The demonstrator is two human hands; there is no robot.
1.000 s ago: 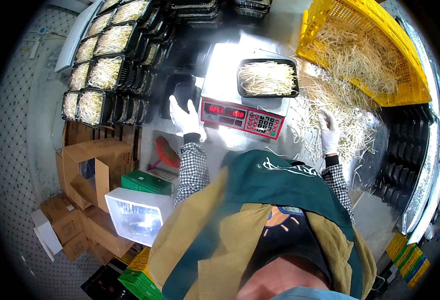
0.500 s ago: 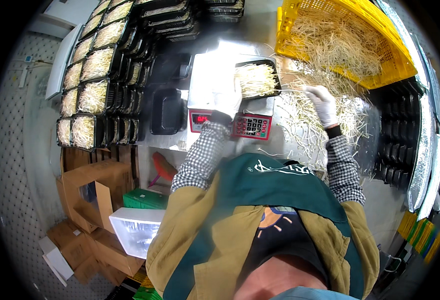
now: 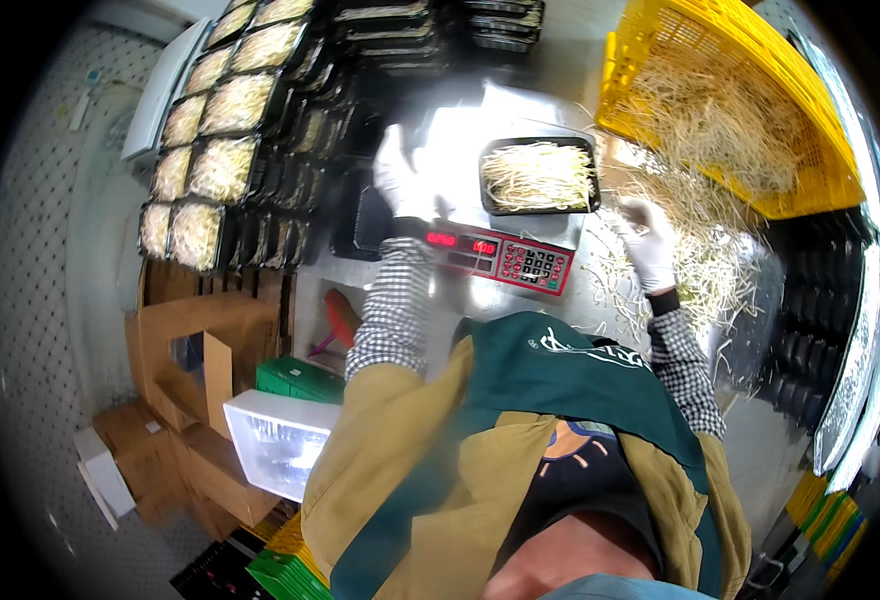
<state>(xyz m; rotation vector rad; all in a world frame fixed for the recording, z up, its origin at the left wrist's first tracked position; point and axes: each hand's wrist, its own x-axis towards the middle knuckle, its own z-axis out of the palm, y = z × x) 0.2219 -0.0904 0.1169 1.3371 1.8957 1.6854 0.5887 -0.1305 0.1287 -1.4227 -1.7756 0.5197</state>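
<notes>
Head view: sprout tray sat on scale

The tray of sprouts (image 3: 538,178) rested near the right edge of the scale (image 3: 490,256). By its left edge, the blurred left hand (image 3: 400,180) looked open. The right hand (image 3: 648,243) curled over loose sprouts (image 3: 715,270); its grip was unclear.

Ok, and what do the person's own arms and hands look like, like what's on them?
The left hand and right hand wear white gloves. Dark cuffs circle the wrists, below black-and-white checked sleeves on the forearms. Higher up are tan jacket sleeves.
</notes>
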